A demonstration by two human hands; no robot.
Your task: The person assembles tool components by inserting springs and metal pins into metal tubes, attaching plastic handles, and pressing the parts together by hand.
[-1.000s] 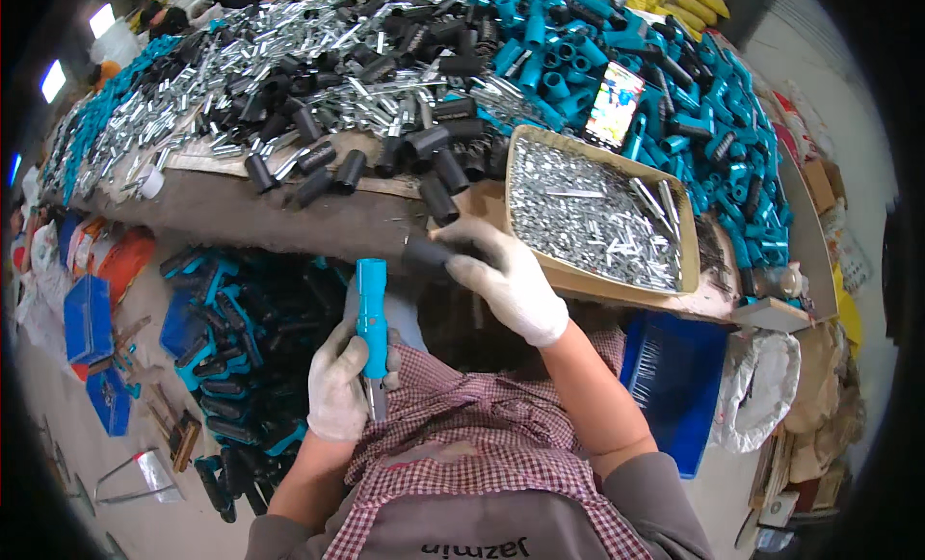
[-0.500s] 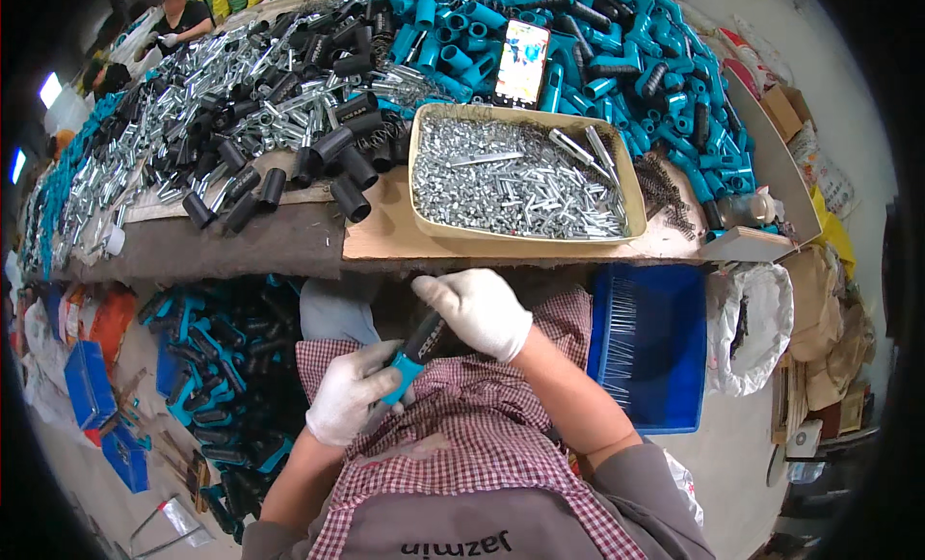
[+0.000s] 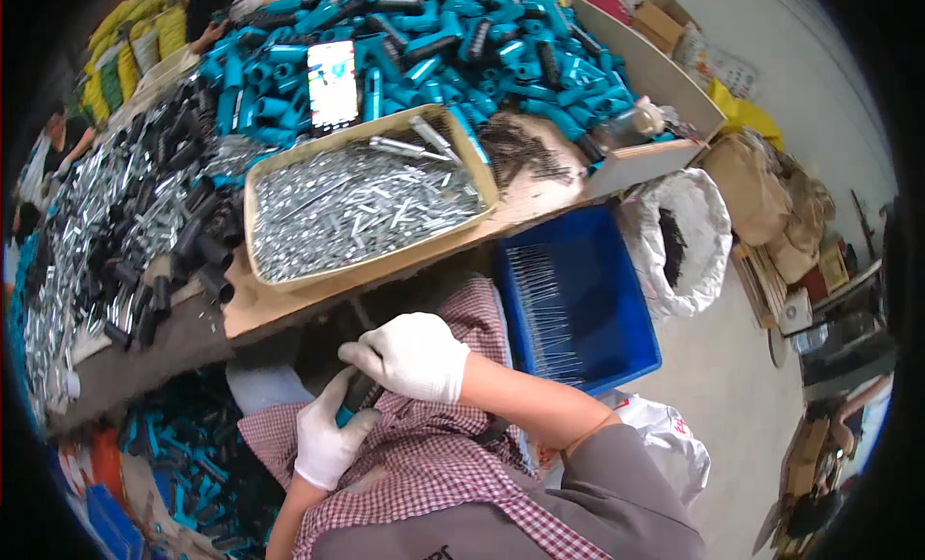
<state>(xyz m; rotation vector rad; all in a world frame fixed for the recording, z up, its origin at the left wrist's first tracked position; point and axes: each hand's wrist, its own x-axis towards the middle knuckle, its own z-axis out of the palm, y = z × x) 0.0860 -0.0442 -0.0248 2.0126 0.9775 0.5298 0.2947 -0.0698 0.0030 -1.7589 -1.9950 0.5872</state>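
A teal-and-black tubular tool handle (image 3: pixel 358 396) is held in front of the cream plastic tray (image 3: pixel 480 174), on the wearer's side of it and lower than its near edge. What shows is a smooth teal plastic end and a dark, matte cylindrical sleeve; the rest is covered by gloves. The left hand (image 3: pixel 330 437), in a white knit glove, is closed around the teal end, thumb and fingers wrapping it from either side. The right hand (image 3: pixel 409 358), gloved alike, is curled over the upper, black end with its fingers bent in, touching the left hand's fingertips or very near them; its exact hold is partly hidden. Beneath both, also in front of the tray, spreads a red-and-white gingham apron (image 3: pixel 414 497).

The rectangular tray is filled with small shiny metal pins (image 3: pixel 356 208), with a few longer silver tubes on top. It rests on the tabletop (image 3: pixel 249 319). Behind the tray are a lit phone (image 3: pixel 332 86) and a heap of glossy teal handles (image 3: pixel 438 49). Left of it lie hollow black sleeves (image 3: pixel 214 282) and slim silver tubes (image 3: pixel 87 218); right of it, dark coil springs (image 3: pixel 525 153). Lower right of the tray sits a blue plastic bin (image 3: pixel 617 340) holding thin metal rods (image 3: pixel 547 314).
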